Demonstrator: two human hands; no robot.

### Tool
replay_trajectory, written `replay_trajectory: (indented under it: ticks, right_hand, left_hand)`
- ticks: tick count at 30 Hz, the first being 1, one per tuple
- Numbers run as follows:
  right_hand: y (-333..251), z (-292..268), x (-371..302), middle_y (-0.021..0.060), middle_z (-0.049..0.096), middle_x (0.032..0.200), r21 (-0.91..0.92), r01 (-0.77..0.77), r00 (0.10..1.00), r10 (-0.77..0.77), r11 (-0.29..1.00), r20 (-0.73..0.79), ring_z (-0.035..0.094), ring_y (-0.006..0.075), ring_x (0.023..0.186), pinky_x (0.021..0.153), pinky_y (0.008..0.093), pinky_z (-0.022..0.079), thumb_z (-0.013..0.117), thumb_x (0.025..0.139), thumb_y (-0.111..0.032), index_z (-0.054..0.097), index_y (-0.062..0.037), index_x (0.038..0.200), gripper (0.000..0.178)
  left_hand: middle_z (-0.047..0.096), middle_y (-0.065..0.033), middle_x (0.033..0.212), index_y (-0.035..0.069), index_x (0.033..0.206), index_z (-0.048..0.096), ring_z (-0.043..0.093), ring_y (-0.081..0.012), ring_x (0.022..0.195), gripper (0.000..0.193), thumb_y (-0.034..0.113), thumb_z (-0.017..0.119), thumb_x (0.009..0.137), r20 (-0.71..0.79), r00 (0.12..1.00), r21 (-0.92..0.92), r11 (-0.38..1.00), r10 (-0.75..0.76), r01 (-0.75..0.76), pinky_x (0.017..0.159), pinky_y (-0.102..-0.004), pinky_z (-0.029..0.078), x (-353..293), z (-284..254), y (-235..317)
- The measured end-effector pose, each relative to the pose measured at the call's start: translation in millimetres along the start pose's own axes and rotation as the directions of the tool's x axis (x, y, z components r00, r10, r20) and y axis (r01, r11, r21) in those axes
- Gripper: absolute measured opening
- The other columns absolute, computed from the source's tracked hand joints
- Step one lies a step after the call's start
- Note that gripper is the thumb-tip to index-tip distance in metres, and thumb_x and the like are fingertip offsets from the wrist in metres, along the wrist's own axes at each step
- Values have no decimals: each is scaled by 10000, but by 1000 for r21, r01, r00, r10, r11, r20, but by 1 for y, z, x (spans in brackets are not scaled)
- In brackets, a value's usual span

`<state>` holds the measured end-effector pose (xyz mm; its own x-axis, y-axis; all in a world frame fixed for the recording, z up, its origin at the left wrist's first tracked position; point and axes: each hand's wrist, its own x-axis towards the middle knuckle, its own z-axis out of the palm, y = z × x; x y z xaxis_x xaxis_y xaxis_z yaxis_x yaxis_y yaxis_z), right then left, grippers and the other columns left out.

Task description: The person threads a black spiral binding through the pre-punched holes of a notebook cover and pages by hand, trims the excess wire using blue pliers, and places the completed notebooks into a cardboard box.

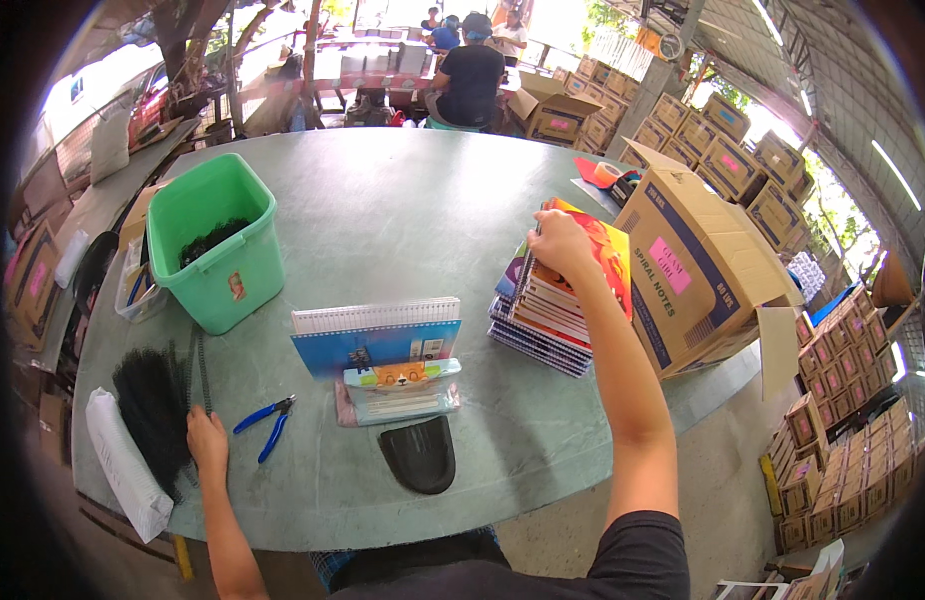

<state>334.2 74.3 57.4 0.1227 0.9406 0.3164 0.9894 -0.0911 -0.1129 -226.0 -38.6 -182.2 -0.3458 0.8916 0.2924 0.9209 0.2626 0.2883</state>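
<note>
My right hand grips the top of an orange-covered spiral notebook, fingers curled over its upper edge, on the tilted stack of spiral-bound notebooks at the right of the round grey-green desk. My left hand rests at the near left, fingers closed around black plastic binding coils that lie beside a white plastic packet. Just right of that hand lie blue-handled pliers. In front of me a blue-covered notebook block stands upright. A green plastic bin sits further left, and an open brown cardboard box stands just beside the stack.
</note>
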Motion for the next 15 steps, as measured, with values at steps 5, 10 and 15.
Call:
replay_trajectory:
  ticks: [5, 10, 15]
  right_hand:
    - [-3, 0, 1, 192, 596, 1068, -44, 22, 1000, -21, 999, 19, 588, 332, 1008, 854, 419, 480, 580, 832, -279, 605, 4, 1041, 352]
    - [-101, -20, -46, 182, 594, 1078, 540, 306, 946, -312, 784, -84, 595, 314, 996, 836, 405, 476, 683, 768, -463, 605, -9, 1127, 584]
    - [-192, 56, -90, 162, 623, 1011, 356, 603, 796, -569, 713, -209, 587, 319, 982, 863, 426, 452, 700, 764, -266, 609, -27, 1060, 391]
  left_hand:
    - [593, -116, 805, -21, 978, 497, 590, -265, 646, 174, 121, 551, 892, 80, 978, -467, 859, -194, 208, 620, -384, 483, -4, -48, 24]
    - [588, -28, 875, 10, 1046, 604, 546, -107, 834, 196, 101, 608, 873, -307, 938, -748, 650, -163, -132, 778, -236, 438, 19, -108, 62]
    - [611, -112, 910, 63, 1131, 595, 608, -212, 809, 255, 118, 574, 883, -438, 874, -563, 693, 212, -450, 741, -317, 475, 33, -140, 155]
